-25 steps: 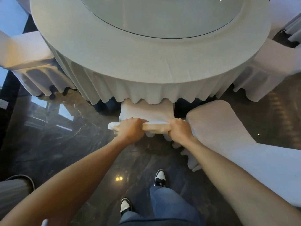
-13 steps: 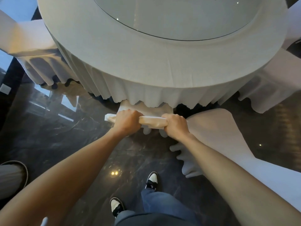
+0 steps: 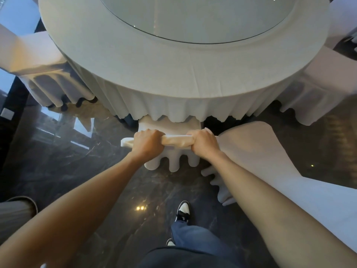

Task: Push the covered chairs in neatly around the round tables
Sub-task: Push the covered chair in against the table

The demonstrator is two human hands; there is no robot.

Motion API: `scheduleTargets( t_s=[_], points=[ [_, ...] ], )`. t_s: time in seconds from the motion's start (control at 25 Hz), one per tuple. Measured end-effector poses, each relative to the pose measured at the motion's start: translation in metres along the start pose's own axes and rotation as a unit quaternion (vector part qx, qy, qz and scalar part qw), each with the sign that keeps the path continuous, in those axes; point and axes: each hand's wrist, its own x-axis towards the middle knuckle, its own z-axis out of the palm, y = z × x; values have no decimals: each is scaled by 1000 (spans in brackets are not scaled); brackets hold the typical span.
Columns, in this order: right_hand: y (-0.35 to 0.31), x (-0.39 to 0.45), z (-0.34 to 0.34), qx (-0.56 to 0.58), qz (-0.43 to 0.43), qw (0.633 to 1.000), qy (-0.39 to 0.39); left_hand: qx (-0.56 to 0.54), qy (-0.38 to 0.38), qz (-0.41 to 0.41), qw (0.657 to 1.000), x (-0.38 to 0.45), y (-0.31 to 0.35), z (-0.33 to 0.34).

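Observation:
A white covered chair (image 3: 176,142) stands straight ahead of me, its seat tucked under the hanging cloth of the round table (image 3: 173,70). My left hand (image 3: 147,145) grips the left part of the chair's top rail. My right hand (image 3: 203,144) grips the right part of the same rail. Only a narrow strip of the chair's seat shows below the tablecloth's hem; the skirt of its cover hangs below my hands.
Another covered chair (image 3: 260,151) stands angled out close at my right. Two more covered chairs flank the table, one at left (image 3: 42,62), one at right (image 3: 318,84). A glass turntable (image 3: 193,18) lies on the table. The floor is dark polished marble (image 3: 58,161). My shoes are below.
The chair has slid forward under the table; much less of its seat shows now. I have stepped closer, both hands keeping their grip on the rail.

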Motion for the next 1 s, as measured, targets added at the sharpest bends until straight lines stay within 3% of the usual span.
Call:
scheduleTargets(
  t_s=[0.2,0.32,0.48,0.64,1.0],
  points=[
    [-5,-27,-16,3,-4,1000,12,-92,9,10,996,-16,4,6],
    [-10,-56,-22,35,-23,999,20,-78,45,40,995,-30,16,5],
    [3,-119,-27,67,14,997,-20,-56,54,49,996,-59,61,15],
    [51,-196,-34,47,64,997,-14,-118,-26,130,984,-101,127,23],
    [218,-351,-95,30,132,990,44,-100,-157,210,960,-180,331,48]
  ],
)
